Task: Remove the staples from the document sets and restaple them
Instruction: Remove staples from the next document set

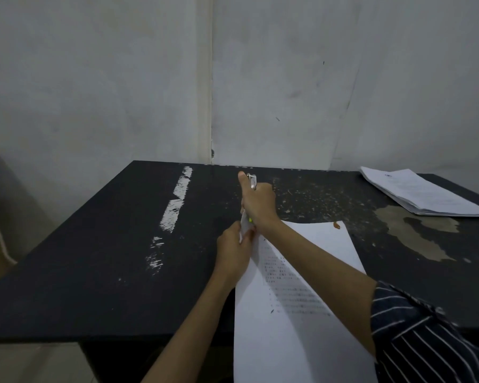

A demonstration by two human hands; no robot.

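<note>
Two bare hands meet at the top left corner of the white printed document set (296, 299), which lies over the near edge of the worn black table (94, 258). The left hand (233, 250) pinches the lifted corner; the right hand (259, 203), thumb up, is clenched round a silvery metal tool (252, 180) and covers that corner. Far right lies a white paper stack (423, 192).

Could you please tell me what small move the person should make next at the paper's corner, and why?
Probably squeeze the metal tool down with the right hand: its lower end meets the top corner of the document set, which the left hand pinches steady. Whether it is stapler or remover is unclear.
</note>
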